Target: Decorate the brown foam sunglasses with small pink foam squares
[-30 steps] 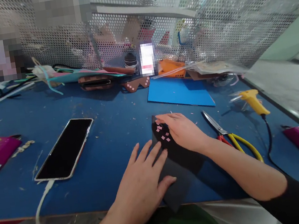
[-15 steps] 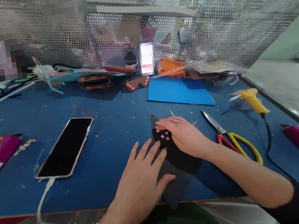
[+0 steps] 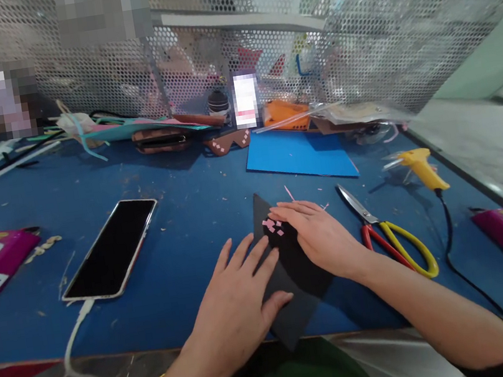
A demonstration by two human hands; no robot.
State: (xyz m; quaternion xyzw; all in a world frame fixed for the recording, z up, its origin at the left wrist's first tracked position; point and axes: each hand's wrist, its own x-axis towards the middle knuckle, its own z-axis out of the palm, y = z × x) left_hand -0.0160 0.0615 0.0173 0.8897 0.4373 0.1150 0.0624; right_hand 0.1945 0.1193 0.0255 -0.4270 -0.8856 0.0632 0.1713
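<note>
A dark, pointed sheet lies at the table's front edge, under both hands. Several small pink squares sit on its upper part, between the hands. My left hand rests on the sheet's left side with its fingers spread and nothing gripped. On the right, my right hand is bent over the sheet beside the pink squares, fingers close together and tips turned down. Whether anything is under its fingers is hidden.
Scissors with red and yellow handles lie right of my right hand, a yellow glue gun beyond them. A blue sheet and brown mask shape lie behind. A phone on a white cable lies left.
My right hand has shifted slightly right and down, uncovering more of the pink squares, which now sit closer together. My left hand keeps its place.
</note>
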